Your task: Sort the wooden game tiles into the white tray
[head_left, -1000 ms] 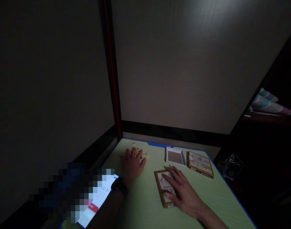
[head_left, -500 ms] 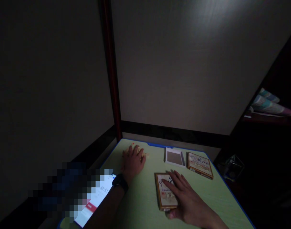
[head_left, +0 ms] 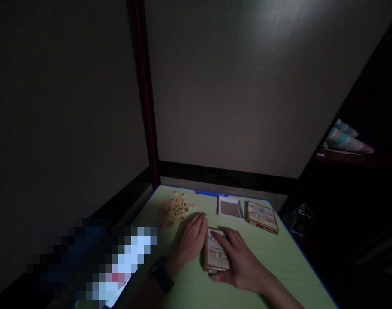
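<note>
Head view. Against the frame a second back, the left hand (head_left: 191, 240) has left the heap of small round pieces (head_left: 175, 210) at the far left corner and come in to the box. The pieces now lie uncovered. The small printed box (head_left: 215, 255) has slid nearer and a little left under the right hand (head_left: 239, 257).

State now: the box lies flat on the green table (head_left: 279, 266), near centre, between the two hands. The left hand is flat, fingers pressed together, set against the box's left long edge. The right hand's fingers are spread over the lid with the thumb tucked at the near short edge. I cannot tell whether that is a pinch or only a rest.

Also noted: a white tray (head_left: 230, 209) and a second printed box (head_left: 262, 216) sit side by side beyond, well apart from the hands. There is a dark watch (head_left: 162, 274) on the left wrist.

Judgement on handling: the light is poor, so I would go by touch. Keep the box level, brace its side with the left palm, and let the right thumb do the work at the near edge. Keep both forearms low and clear of the loose pieces, which would likely scatter at a nudge.
</note>
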Available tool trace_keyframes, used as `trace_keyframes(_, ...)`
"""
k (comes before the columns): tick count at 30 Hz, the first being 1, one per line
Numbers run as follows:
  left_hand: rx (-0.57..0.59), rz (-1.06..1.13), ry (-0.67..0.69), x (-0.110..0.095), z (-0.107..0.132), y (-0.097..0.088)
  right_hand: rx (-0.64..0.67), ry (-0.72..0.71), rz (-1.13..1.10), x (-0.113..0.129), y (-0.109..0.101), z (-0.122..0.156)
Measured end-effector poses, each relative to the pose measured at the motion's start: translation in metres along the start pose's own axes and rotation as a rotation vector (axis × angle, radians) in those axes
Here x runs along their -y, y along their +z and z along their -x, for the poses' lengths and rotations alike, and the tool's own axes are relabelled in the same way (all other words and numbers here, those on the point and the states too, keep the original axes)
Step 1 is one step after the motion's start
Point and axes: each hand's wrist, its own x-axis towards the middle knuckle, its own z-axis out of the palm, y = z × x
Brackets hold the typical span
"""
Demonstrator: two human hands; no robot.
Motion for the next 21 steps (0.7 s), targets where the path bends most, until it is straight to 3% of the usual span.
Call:
trace_keyframes(4, 0.079, 0.163, -0.078, -0.004, 0.003, -0.006, -0.076, 0.016, -0.15, 0.0, -0.002, 0.002)
trace_keyframes(9, 0.095, 0.144, -0.116, 0.001, 0.007, -0.001, -0.179, 0.062, -0.323, -0.012, -0.033, 0.005)
trace_keyframes(14, 0.17, 0.078, -0.02, 0.003, 0.011, 0.005, -0.277, 0.23, 0.045, -0.06, -0.056, 0.033)
trace_keyframes(18, 0.162, 0.026, 0.074, 0.0, 0.014, 0.008, -0.3, 0.365, 0.292, -0.103, -0.041, 0.06)
trace_keyframes(21, 0.173, 0.002, 0.106, 0.0, 0.014, 0.007, -0.338, 0.461, 0.359, -0.12, -0.025, 0.071)
